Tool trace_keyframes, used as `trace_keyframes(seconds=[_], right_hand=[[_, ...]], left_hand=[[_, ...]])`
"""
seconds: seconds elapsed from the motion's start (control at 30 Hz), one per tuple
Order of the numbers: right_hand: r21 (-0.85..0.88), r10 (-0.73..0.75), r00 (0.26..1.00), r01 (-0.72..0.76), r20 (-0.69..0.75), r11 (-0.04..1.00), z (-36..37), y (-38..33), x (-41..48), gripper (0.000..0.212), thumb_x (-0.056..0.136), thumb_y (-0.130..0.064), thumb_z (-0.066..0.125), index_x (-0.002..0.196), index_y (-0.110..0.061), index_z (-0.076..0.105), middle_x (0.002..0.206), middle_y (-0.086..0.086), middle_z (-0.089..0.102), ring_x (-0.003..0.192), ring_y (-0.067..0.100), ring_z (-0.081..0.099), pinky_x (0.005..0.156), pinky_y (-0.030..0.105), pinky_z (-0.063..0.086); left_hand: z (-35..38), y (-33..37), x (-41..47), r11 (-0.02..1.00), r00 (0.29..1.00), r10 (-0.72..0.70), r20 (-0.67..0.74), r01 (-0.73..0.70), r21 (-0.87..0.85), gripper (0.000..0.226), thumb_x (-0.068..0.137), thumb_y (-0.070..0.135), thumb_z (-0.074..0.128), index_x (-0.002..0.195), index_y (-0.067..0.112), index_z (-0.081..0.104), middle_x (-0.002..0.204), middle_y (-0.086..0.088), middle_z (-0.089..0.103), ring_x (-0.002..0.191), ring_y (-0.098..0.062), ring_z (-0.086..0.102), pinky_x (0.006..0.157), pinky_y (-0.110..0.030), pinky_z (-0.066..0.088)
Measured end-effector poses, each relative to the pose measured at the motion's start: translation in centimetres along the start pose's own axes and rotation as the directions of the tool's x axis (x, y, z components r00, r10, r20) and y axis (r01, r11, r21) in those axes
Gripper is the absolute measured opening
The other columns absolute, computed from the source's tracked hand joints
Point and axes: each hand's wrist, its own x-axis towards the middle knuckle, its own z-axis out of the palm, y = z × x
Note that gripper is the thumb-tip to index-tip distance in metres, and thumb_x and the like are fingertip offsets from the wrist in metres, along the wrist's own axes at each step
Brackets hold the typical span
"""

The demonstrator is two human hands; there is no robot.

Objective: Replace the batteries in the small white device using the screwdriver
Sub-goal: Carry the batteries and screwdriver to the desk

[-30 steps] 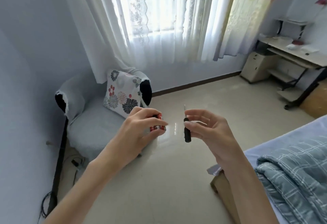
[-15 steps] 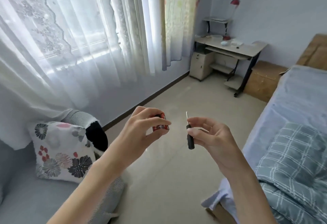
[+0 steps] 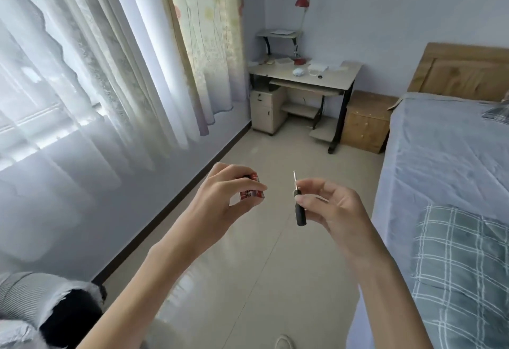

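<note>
Item: batteries [image 3: 251, 194], red-labelled, being pinched in the left hand [image 3: 225, 197] between thumb and curled fingers, held in the air above the floor [image 3: 248, 280]. Item: screwdriver [image 3: 299, 205], black handle, thin metal tip pointing up, being held in the right hand [image 3: 333, 205] between thumb and forefinger, the remaining fingers being kept loosely spread; grip narrow, closed on the handle only. Item: small white device, possibly the pale rounded object [image 3: 298, 72] near the middle of the desk [image 3: 349, 73] at the far wall; this cannot be told for certain at such a distance. Step judged to be in hand: tools and batteries being carried toward the device. Handling advice: the batteries are best being kept pinched firmly, since a drop onto the hard floor would send them rolling; the screwdriver tip is best being kept pointed away from the body, and the batteries being set down on the desk before any screw is being turned.
</note>
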Motion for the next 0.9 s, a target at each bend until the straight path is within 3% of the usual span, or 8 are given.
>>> trace_keyframes(seconds=[0.2, 0.4, 0.73, 0.83, 0.9], right_hand=[[0.01, -0.019, 0.998, 0.02, -0.054, 1.0, -2.2, -2.7, 10.0, 0.02, 0.093, 0.004, 0.075, 0.109, -0.006, 0.08, 0.1, 0.007, 0.073, 0.08, 0.018, 0.07, 0.074, 0.028, 0.062], [0.001, -0.028, 0.994, 0.028, -0.11, 1.0, -5.2, -4.2, 16.9, 0.019, 0.094, 0.003, 0.074, 0.108, -0.007, 0.081, 0.112, 0.02, 0.076, 0.084, 0.017, 0.073, 0.078, 0.028, 0.064], [0.001, -0.003, 0.976, 0.004, -0.218, 1.0, -8.5, -4.5, 31.4, 0.019, 0.093, 0.005, 0.074, 0.107, -0.006, 0.081, 0.098, 0.006, 0.077, 0.078, 0.016, 0.072, 0.071, 0.024, 0.062], [-0.031, -0.03, 0.969, 0.023, -0.245, 0.999, -9.4, -5.6, 37.2, 0.019, 0.092, 0.004, 0.075, 0.106, -0.007, 0.081, 0.098, 0.007, 0.077, 0.077, 0.018, 0.073, 0.071, 0.025, 0.062], [-0.039, -0.056, 0.964, 0.048, -0.261, 0.998, -10.0, -7.2, 41.2, 0.019, 0.092, 0.004, 0.075, 0.105, -0.009, 0.081, 0.096, 0.008, 0.077, 0.078, 0.02, 0.073, 0.071, 0.027, 0.062]], left_hand=[[-0.2, -3.4, 12.2, 0.999, 0.999, 0.041, -0.012, -0.041, 0.027, 0.018, 0.101, 0.034, 0.074, 0.117, 0.034, 0.082, 0.127, 0.019, 0.066, 0.126, -0.013, 0.053, 0.103, -0.023, 0.044], [0.9, -6.2, 21.9, 0.995, 0.995, 0.094, 0.009, -0.095, 0.022, 0.021, 0.101, 0.037, 0.071, 0.118, 0.033, 0.082, 0.126, 0.018, 0.067, 0.124, -0.014, 0.054, 0.103, -0.02, 0.043], [5.4, -12.9, 37.7, 0.984, 0.984, 0.177, 0.029, -0.177, -0.014, 0.021, 0.099, 0.036, 0.073, 0.117, 0.03, 0.083, 0.128, 0.013, 0.069, 0.124, -0.012, 0.053, 0.103, -0.012, 0.038], [6.4, -15.6, 44.0, 0.978, 0.977, 0.208, 0.05, -0.207, -0.014, 0.019, 0.099, 0.03, 0.078, 0.118, 0.031, 0.083, 0.129, 0.014, 0.068, 0.124, -0.014, 0.053, 0.102, -0.021, 0.043], [6.6, -17.2, 48.4, 0.973, 0.971, 0.233, 0.049, -0.232, -0.01, 0.02, 0.1, 0.031, 0.077, 0.119, 0.032, 0.082, 0.13, 0.015, 0.067, 0.124, -0.015, 0.053, 0.103, -0.02, 0.043]])
